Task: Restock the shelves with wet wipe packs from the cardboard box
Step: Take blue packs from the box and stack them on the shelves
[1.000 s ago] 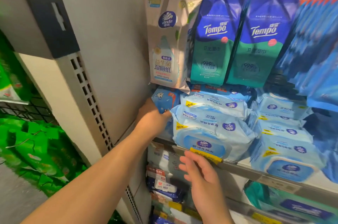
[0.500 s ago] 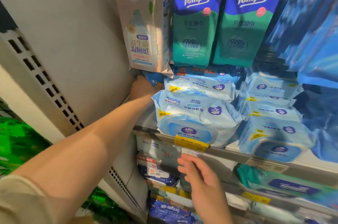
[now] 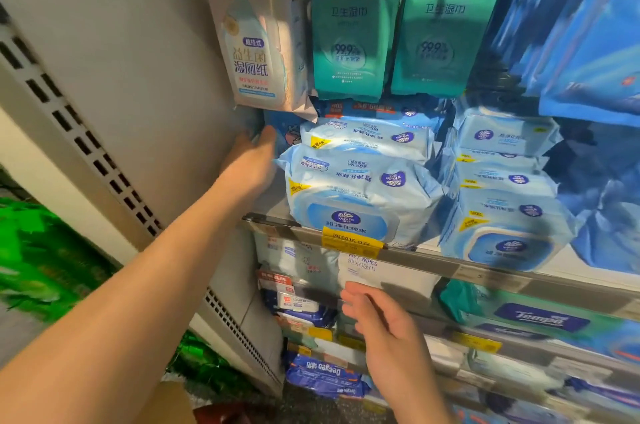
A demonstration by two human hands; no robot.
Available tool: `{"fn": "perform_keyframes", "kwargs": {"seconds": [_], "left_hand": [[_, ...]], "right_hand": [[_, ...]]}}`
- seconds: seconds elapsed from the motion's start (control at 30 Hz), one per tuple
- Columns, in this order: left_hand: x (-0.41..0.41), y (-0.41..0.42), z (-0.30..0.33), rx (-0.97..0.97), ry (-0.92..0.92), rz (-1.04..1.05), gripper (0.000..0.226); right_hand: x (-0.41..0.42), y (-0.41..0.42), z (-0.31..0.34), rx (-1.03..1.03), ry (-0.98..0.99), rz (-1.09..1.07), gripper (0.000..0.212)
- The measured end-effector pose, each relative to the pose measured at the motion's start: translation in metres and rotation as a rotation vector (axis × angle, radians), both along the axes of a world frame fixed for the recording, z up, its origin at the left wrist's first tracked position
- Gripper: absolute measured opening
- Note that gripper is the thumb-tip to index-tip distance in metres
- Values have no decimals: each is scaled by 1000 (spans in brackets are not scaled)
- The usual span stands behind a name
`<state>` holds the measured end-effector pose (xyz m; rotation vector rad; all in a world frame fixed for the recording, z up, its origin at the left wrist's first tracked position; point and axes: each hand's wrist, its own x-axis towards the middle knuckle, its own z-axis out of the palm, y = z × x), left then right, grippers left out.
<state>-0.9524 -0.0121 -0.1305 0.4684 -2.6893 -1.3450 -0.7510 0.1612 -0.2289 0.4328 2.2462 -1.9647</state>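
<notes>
The left hand (image 3: 251, 160) reaches deep into the left end of the shelf (image 3: 450, 262), in the narrow gap between the grey side wall (image 3: 138, 60) and the stack of light blue wipe packs (image 3: 360, 188). Its fingers are on a darker blue pack (image 3: 282, 132) that stands at the back of this gap, under the hanging white pouch (image 3: 254, 42). The fingertips are hidden behind the pack and the picture is blurred there, so I cannot tell if the hand grips it or only pushes it.

The right hand (image 3: 388, 330) is lower, in front of the shelf below. Its fingers are straight and loose, it holds nothing, and the fingertips are just beside a white pack printed "WET WIPES" (image 3: 363, 267).

The cardboard box is not clearly in view; only a brown corner (image 3: 173, 403) shows at the bottom edge.

The coming move turns on this, I think: the dark blue pack lies ahead of the left hand and further in, upright, with its long side going up. The left hand is much nearer to it than the right. The gap is tight, so the pack must probably travel straight along the wall.
</notes>
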Motion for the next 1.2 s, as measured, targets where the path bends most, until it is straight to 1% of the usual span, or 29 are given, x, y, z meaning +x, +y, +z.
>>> {"fn": "perform_keyframes", "kwargs": {"seconds": [0.07,0.13,0.2,0.3,0.37,0.43,0.5,0.57,0.67,0.8,0.87,0.93,1.0,1.1,1.2], "left_hand": [[34,-6,8,-52,5,-28,50],[65,-11,12,-1,44,-6,56],[97,-17,10,32,92,15,58],[149,-35,-4,-13,139,-67,55],[184,-57,-15,-24,128,-101,64],[220,-83,-26,-2,98,-79,74],[261,-109,-33,36,56,-16,80],[300,-133,-40,36,16,55,76],[353,-176,-52,21,-36,248,73],[417,-227,-59,39,-103,478,75],[447,-251,-66,65,-99,597,70],[477,-277,-77,71,-96,699,57],[506,-303,-86,69,-123,784,50],[553,-342,-106,123,-138,904,50],[596,-377,-127,214,-135,1004,61]], "right_hand": [[1,-3,-1,7,4,38,29],[3,-9,-1,-5,-11,93,23],[5,-17,0,-21,-9,140,24],[5,-37,1,-24,14,194,24],[4,-54,-2,18,33,246,30],[6,-74,-7,51,44,335,32],[10,-100,-9,61,75,460,28],[16,-131,-11,2,72,608,25],[34,-182,-17,-85,6,834,26],[67,-244,-23,-5,2,1114,28],[82,-271,-23,57,19,1192,29],[99,-300,-23,130,51,1261,30],[118,-329,-24,192,73,1317,30],[146,-369,-28,255,51,1376,31],[173,-407,-37,339,45,1434,33]]}}
